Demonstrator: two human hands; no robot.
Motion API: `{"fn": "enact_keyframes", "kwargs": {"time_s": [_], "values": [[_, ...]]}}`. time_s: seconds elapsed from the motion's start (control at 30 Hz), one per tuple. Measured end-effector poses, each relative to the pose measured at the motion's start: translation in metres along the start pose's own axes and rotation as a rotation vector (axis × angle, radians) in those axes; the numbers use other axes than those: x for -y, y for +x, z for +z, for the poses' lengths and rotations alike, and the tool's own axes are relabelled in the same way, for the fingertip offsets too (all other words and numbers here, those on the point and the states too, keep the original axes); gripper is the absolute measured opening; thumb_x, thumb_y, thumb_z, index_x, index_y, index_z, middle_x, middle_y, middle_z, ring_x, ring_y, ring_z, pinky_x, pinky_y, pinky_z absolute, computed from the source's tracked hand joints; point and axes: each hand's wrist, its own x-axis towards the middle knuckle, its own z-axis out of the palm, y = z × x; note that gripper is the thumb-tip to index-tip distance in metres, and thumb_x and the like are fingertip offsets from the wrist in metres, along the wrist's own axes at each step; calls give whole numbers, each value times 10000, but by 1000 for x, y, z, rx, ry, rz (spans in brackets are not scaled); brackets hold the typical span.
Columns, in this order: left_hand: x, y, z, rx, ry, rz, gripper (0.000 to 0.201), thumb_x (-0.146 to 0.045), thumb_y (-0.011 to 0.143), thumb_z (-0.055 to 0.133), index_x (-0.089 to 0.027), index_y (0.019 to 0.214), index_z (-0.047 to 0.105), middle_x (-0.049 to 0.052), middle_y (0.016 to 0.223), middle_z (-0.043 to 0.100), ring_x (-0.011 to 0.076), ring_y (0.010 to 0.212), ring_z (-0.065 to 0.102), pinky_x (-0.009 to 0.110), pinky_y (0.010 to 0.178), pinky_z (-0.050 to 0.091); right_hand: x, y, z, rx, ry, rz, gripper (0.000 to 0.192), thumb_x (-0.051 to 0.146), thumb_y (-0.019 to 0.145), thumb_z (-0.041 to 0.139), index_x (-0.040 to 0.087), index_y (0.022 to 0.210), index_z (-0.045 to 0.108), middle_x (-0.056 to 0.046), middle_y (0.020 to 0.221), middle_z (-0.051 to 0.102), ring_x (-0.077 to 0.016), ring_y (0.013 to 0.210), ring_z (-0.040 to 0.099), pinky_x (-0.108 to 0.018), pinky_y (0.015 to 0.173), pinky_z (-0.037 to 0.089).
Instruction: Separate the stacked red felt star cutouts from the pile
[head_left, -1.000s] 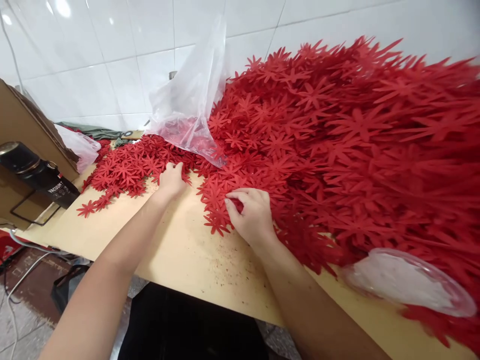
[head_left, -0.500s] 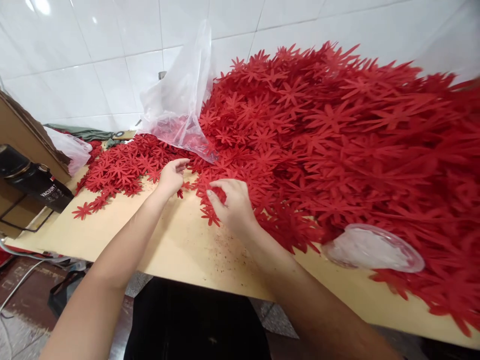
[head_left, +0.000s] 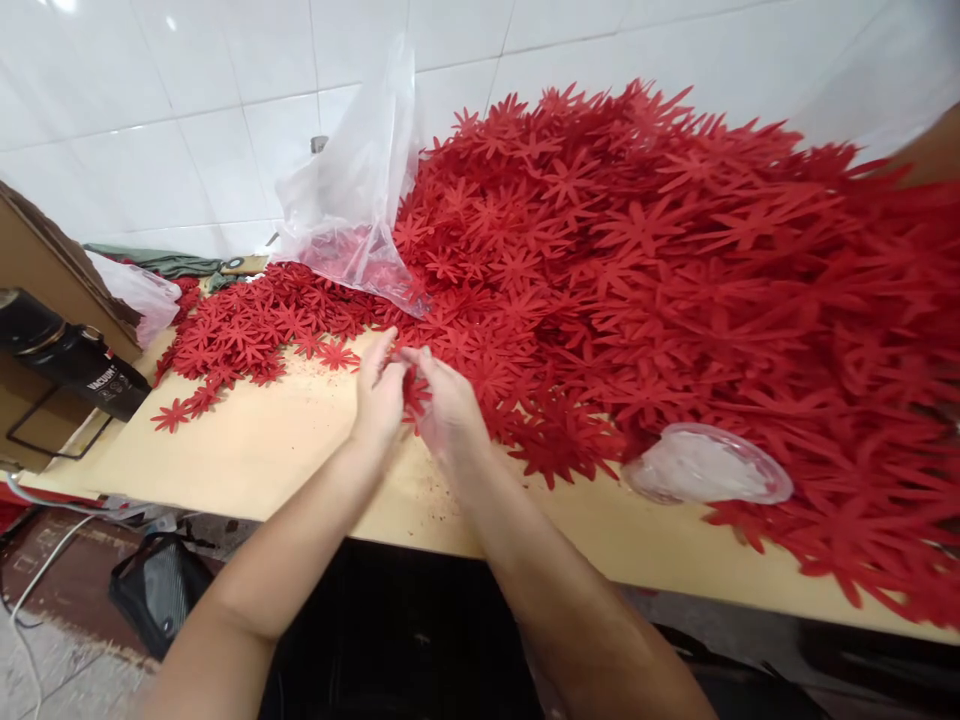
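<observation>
My left hand and my right hand are close together over the front of the table, fingers bent inward. Between them show the petals of a red flower-shaped cutout, with both hands closed around it. My fingers partly cover it, so I cannot tell whether it is one piece or a small stack. Just behind and to the right rises a large heap of the same red cutouts. To the left lies a lower, looser pile.
A clear plastic bag stands between the two piles against the tiled wall. An oval clear container with white contents sits at the right front. At left are a black vacuum flask and a cardboard box. Below lies a black bag.
My left hand has moved right and down to meet my right hand, which has shifted slightly left. Both have closed around red petals. The view has shifted slightly to the right.
</observation>
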Motion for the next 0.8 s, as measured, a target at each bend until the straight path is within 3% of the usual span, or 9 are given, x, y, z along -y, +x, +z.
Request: {"fn": "enact_keyframes", "kwargs": {"time_s": [0.1, 0.2, 0.33, 0.5, 0.63, 0.8], "values": [[3, -17, 18, -4, 11, -163, 446, -230, 958, 299, -145, 1373, 440, 61, 1514, 405, 170, 1429, 316, 319, 1197, 257, 6, -22, -1, -7, -116, -199, 570, 576, 745, 617, 158, 1131, 642, -125, 1291, 618, -235, 1247, 553, -413, 1129, 378], [-1, -31, 36, 77, -171, -290, 547, -344, 989, 144, -112, 1422, 383, 46, 1517, 400, 155, 1423, 326, 264, 1188, 281, 11, -34, -11, 22, -336, -289, 640, 648, 832, 454, 172, 1229, 619, -105, 1376, 559, -234, 1358, 439, -453, 1195, 255], [-4, -50, 50, 150, -218, -297, 563, -397, 981, 158, -152, 1432, 391, 11, 1520, 397, 149, 1426, 319, 266, 1208, 228, 17, -27, -36, -4, -502, -303, 761, 736, 823, 366, 170, 1280, 591, -93, 1463, 463, -230, 1425, 328, -456, 1219, 163], [-1, -70, 56, 207, -132, -301, 600, -471, 969, 188, -168, 1464, 340, 16, 1558, 324, 146, 1467, 207, 289, 1226, 131, 18, -7, -57, -30, -471, -188, 782, 746, 823, 349, 186, 1333, 541, -85, 1504, 404, -220, 1445, 284, -450, 1223, 138], [-9, -60, 58, 177, -183, -382, 647, -500, 964, 137, -139, 1457, 349, 39, 1555, 330, 147, 1457, 236, 271, 1218, 150, 16, -16, -50, -75, -467, -233, 782, 739, 827, 346, 185, 1350, 523, -84, 1518, 379, -211, 1448, 278, -442, 1222, 131], [-28, -23, 58, 38, -208, -465, 710, -535, 942, 31, -147, 1472, 302, 64, 1514, 407, 205, 1433, 309, 319, 1193, 267, 7, -53, -31, 3, -444, -244, 774, 694, 858, 357, 204, 1458, 361, -86, 1557, 304, -212, 1461, 242, -470, 1209, 175]]}}
